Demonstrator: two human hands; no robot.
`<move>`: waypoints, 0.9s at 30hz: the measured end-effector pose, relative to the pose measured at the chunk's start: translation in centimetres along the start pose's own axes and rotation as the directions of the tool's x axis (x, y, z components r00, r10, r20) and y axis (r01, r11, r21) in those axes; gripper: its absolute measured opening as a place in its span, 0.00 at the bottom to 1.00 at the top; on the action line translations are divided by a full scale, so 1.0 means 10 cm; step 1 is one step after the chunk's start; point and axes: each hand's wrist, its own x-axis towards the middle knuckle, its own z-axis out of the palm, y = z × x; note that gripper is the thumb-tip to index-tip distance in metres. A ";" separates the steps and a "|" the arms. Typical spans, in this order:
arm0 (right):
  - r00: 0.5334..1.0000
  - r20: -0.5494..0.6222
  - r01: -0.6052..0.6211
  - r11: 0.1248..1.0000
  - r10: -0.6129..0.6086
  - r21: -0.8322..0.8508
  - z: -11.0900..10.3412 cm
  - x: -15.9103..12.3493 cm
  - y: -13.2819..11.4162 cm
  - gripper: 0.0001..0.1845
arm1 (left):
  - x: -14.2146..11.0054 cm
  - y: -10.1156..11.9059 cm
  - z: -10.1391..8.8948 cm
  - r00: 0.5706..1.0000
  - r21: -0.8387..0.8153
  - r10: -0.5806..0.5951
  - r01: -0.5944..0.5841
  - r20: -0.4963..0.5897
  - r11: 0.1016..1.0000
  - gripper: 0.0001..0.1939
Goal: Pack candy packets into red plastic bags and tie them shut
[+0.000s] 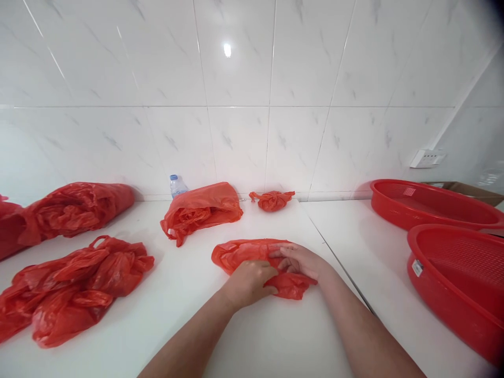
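Observation:
A crumpled red plastic bag (236,252) lies on the white table in front of me, between both hands. My left hand (251,281) is closed on its near side, thumb and fingers pinching the thin film. From the right, my right hand (300,260) reaches over the bag with bent fingers around a fold of it. Some of those fingertips are covered by the film. A loose, bunched end of the bag spreads out below the right hand. Whether anything is inside the bag, I cannot tell.
Further red bags lie at the left (90,283), along the back left (79,207) and back middle (208,205). A small knotted bag (273,200) sits by the tiled wall. Behind stands a bottle (178,186). Red baskets (433,294) occupy the right, near a cardboard box (468,191).

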 end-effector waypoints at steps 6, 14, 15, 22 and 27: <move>0.987 -0.135 0.065 0.983 -0.089 -0.174 0.01 0.07 0.01 0.19 | -0.05 0.08 0.11 0.939 -0.186 0.214 -0.167 0.268 0.968 0.10; 0.957 -0.166 0.061 0.728 -0.236 -0.682 0.23 0.00 -0.05 0.26 | 0.05 -0.13 0.01 0.959 0.202 0.079 -0.023 -0.273 0.979 0.10; 0.960 -0.175 0.031 0.702 -0.220 -0.711 0.25 -0.01 -0.05 0.29 | 0.06 -0.21 -0.01 0.946 0.257 0.060 0.025 -0.319 0.966 0.10; 0.985 -0.150 -0.069 0.591 -0.089 -0.804 0.32 0.01 0.00 0.34 | 0.06 -0.64 0.02 0.901 0.350 -0.095 0.259 -0.423 0.900 0.26; 0.982 -0.123 -0.010 0.619 -0.141 -0.786 0.30 -0.01 0.01 0.30 | 0.08 -0.68 0.00 0.880 0.290 -0.064 0.223 -0.470 0.931 0.19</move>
